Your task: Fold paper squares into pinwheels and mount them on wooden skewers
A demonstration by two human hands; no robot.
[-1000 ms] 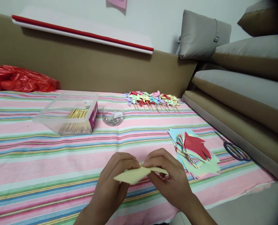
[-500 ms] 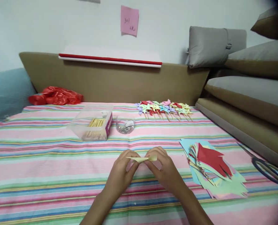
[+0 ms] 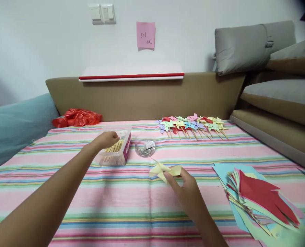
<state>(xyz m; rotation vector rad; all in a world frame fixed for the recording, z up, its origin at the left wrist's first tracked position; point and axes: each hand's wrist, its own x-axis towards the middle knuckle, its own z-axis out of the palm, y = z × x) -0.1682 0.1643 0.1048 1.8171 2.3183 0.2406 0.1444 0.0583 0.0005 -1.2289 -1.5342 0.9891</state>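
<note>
On the cloth (image 3: 137,192), from the wearer, the box (image 3: 127,150) holding sticks (image 3: 116,146) lies at eleven o'clock, tub (image 3: 138,148) twelve, pinwheels (image 3: 191,125) one, paper pile (image 3: 260,193) two.

The striped cloth (image 3: 131,206) bears a plastic box (image 3: 127,149), round container (image 3: 138,150), pinwheels (image 3: 191,125) (many-coloured) and cut paper (image 3: 259,193).

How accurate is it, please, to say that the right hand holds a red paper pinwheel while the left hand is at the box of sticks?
The colour is wrong: the head view shows the paper pinwheel in the right hand is pale yellow.
</note>
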